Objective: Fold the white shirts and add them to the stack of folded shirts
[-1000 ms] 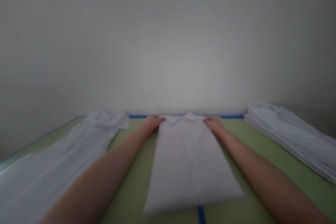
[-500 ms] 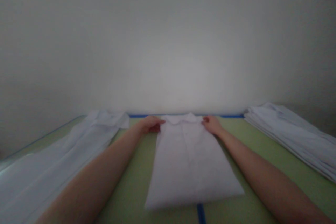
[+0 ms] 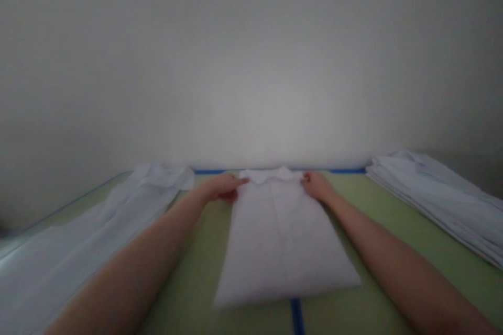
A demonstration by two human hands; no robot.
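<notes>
A folded white shirt (image 3: pixel 281 241) lies in the middle of the green surface, its collar at the far end and its wider folded edge towards me. My left hand (image 3: pixel 226 187) is closed at the shirt's far left corner, with a finger lying on the cloth beside the collar. At the far right corner, my right hand (image 3: pixel 314 185) pinches the shirt's edge. Both arms stretch forward, one on each side of the shirt. The picture is dim and slightly blurred, so the fingertips are hard to make out.
More white garments (image 3: pixel 90 230) lie spread along the left side. A stack of folded white clothes (image 3: pixel 436 188) sits at the right. The green surface (image 3: pixel 188 272) has blue strips (image 3: pixel 297 316) along its edge and middle. Behind it rises a plain wall (image 3: pixel 251 63).
The shirt's near edge has shifted slightly left and away from me. My left index finger now reaches out straighter over the cloth; the right hand has barely moved.
</notes>
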